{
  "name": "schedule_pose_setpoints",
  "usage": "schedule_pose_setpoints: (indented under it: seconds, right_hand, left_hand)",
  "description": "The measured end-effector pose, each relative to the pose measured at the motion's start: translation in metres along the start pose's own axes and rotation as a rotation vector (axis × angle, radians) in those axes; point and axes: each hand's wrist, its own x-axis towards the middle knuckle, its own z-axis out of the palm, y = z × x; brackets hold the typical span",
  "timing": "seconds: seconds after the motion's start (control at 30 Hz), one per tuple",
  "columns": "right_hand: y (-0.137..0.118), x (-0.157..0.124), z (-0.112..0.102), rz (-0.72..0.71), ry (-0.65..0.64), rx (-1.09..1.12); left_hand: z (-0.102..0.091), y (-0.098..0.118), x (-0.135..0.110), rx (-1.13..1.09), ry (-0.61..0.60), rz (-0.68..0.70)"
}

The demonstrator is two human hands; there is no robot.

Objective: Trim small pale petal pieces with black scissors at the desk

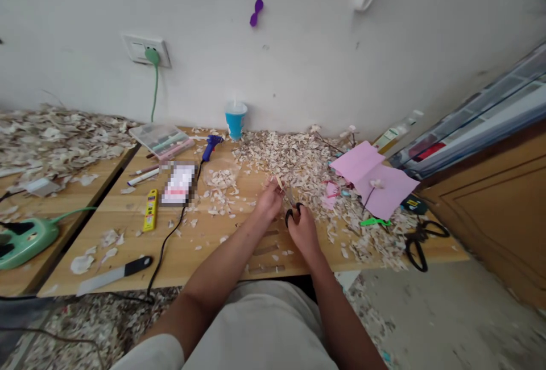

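Observation:
Over the middle of the wooden table, my left hand [269, 200] pinches a small pale piece [280, 182], a shell or petal flake by its look. Its exact kind is too small to make out. Fingers of my right hand [303, 229] are in the black handles of a pair of scissors [289, 215]. The scissor blades point up and away, close beside the pale piece. Whether they touch it, I cannot tell. Just beyond both hands lies a wide heap of pale flakes [277, 151], spreading to the right.
Pink sheets [386, 188] and larger black-handled shears [422, 239] lie right. A blue cup [235, 120] stands by the wall. Left are a blue glue gun [210, 147], a phone [179, 184], a yellow packet [151, 210], a black-handled scraper [137, 266] and a trailing black cord [167, 240].

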Motion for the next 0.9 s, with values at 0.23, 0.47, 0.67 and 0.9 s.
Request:
schedule_pose_setpoints:
  seconds: [0.23,0.47,0.67,0.9]
  right_hand:
    - [0.002,0.002,-0.01,0.016,-0.058,0.026]
    - [0.011,0.011,-0.01,0.042,-0.108,0.082]
    - [0.017,0.015,-0.014,0.125,-0.158,0.101]
    - [0.008,0.018,-0.017,0.232,-0.148,0.258]
  left_hand:
    - [0.006,-0.007,-0.011,0.028,-0.007,-0.065]
    - [-0.006,-0.019,-0.006,0.185,-0.028,-0.063]
    - [-0.019,-0.024,-0.002,0.453,-0.119,0.031]
    - [-0.021,-0.013,0.001,0.559,-0.169,0.054]
